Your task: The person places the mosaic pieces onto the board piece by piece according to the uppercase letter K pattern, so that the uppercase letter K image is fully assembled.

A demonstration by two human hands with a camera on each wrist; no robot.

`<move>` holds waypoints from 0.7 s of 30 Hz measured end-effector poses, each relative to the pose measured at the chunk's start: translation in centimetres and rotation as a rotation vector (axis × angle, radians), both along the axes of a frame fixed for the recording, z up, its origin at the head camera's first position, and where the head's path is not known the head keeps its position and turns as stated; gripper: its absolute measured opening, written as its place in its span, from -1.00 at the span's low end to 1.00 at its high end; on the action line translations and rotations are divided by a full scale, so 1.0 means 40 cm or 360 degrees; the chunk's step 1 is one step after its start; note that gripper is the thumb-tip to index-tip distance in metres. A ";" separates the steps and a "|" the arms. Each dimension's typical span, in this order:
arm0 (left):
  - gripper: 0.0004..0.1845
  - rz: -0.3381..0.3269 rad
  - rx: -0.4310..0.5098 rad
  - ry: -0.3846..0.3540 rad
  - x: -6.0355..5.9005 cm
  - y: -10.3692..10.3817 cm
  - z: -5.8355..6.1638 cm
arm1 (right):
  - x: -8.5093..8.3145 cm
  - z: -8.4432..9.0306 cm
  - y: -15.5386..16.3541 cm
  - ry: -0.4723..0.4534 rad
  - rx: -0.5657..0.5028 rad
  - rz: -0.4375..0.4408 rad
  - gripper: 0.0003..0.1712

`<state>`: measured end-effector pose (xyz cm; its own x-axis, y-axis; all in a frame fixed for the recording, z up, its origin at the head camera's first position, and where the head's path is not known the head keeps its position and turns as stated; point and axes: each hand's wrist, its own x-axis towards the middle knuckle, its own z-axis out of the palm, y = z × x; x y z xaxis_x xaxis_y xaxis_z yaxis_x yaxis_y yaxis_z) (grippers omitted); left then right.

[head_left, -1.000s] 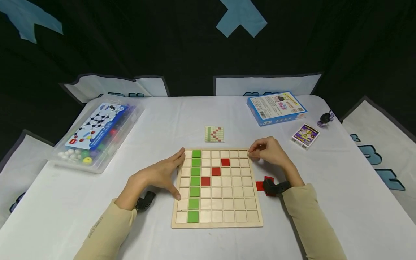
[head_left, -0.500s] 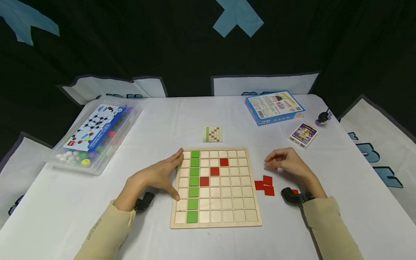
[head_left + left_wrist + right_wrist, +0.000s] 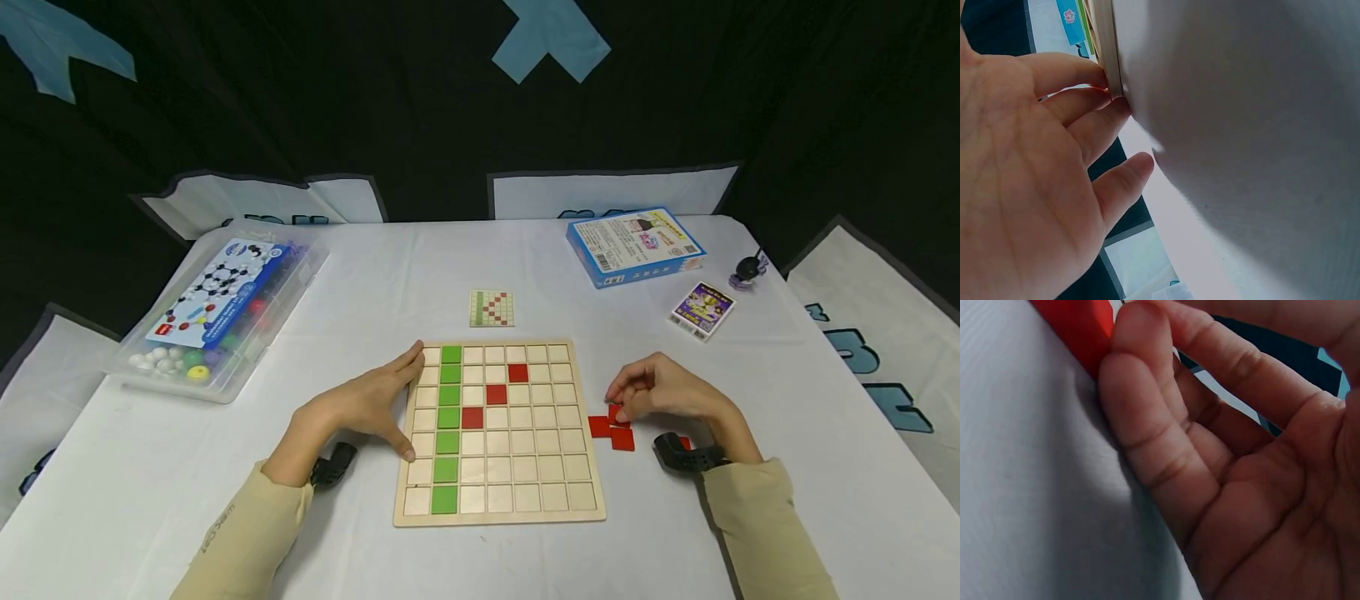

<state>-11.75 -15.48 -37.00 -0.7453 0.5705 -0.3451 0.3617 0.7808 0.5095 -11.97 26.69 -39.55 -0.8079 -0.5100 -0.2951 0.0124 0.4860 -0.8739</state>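
Observation:
A wooden grid board [image 3: 501,521] lies on the table, with a column of green tiles [image 3: 447,442] and a diagonal of three red tiles set in its squares. My left hand [image 3: 365,406] is spread along the board's left edge, fingertips near the top corner and thumb lower down; in the left wrist view the fingers touch the board's side [image 3: 1107,47]. Right of the board, my right hand [image 3: 671,390] has thumb and forefinger at a loose red tile [image 3: 615,412], pinching at its edges. Two more red tiles [image 3: 622,439] lie against it.
Another red piece [image 3: 685,442] shows beside the right wrist strap. A small pattern card [image 3: 492,308] lies beyond the board. A clear case [image 3: 247,367] of coloured balls stands left; a blue box [image 3: 637,250], a card pack [image 3: 702,310] and a small dark object [image 3: 748,268] are right.
My right hand has moved from the board's upper right corner out to the right, then down onto the loose red tiles. The left hand stays on the board's edge.

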 end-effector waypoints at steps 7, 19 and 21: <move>0.48 -0.0001 0.0007 -0.0004 0.001 0.001 0.003 | 0.008 0.021 -0.009 0.0016 0.0113 0.0006 -0.71; 0.47 -0.0014 -0.0018 0.0033 -0.003 0.003 0.002 | 0.008 0.030 -0.011 0.0155 0.0326 -0.0075 -0.79; 0.47 -0.0020 -0.0016 0.0032 -0.003 0.003 0.002 | 0.008 0.029 -0.005 0.0234 0.0378 -0.0157 -0.79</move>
